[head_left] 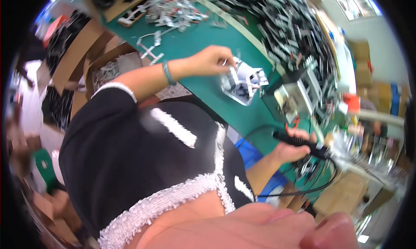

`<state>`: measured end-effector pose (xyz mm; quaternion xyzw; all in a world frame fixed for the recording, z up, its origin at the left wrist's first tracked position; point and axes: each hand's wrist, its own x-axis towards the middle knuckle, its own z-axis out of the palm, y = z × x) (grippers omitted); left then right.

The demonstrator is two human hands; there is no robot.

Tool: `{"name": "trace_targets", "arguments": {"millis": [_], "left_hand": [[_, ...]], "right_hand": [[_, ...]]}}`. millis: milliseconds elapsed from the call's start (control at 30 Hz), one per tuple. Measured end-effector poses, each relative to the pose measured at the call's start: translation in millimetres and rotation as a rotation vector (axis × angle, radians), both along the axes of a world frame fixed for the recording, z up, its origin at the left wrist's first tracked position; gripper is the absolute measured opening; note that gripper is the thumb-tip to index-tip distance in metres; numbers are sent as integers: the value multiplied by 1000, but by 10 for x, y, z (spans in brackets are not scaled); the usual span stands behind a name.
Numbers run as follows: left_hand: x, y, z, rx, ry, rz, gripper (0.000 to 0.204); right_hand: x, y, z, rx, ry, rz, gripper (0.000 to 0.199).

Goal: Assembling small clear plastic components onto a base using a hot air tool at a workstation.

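Observation:
My left hand (216, 60) reaches over the green bench, its fingers curled together above a small clear tray (249, 102). What they pinch is blurred and too small to name. White and silvery parts (249, 75) lie in and over the tray, with darker small pieces lower in it. My right hand (292, 151) is closed around a black corded electric screwdriver (299, 141), held off the bench's near right side. A black cable (333, 175) loops down from the tool. Motion blur hides its tip.
A grey metal box-shaped device (299, 95) stands right of the tray. Long metal strips (277, 27) are heaped along the far side. A pile of white-grey brackets (173, 8) lies far left on the green bench (195, 43). An open cardboard box (93, 69) stands at left.

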<state>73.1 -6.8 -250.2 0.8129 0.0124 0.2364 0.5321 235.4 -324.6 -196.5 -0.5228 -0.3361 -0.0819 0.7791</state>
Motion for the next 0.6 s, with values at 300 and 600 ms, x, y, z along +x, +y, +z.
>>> {"name": "trace_targets", "arguments": {"millis": [300,600], "left_hand": [[1178,2672,463,326,-489,858,24],[2353,4128,823,159,-213,1070,21]], "right_hand": [[-174,-216,-295,-225,-88,-444,76],[-137,-289,-287,-253,-125,-428,72]]}}
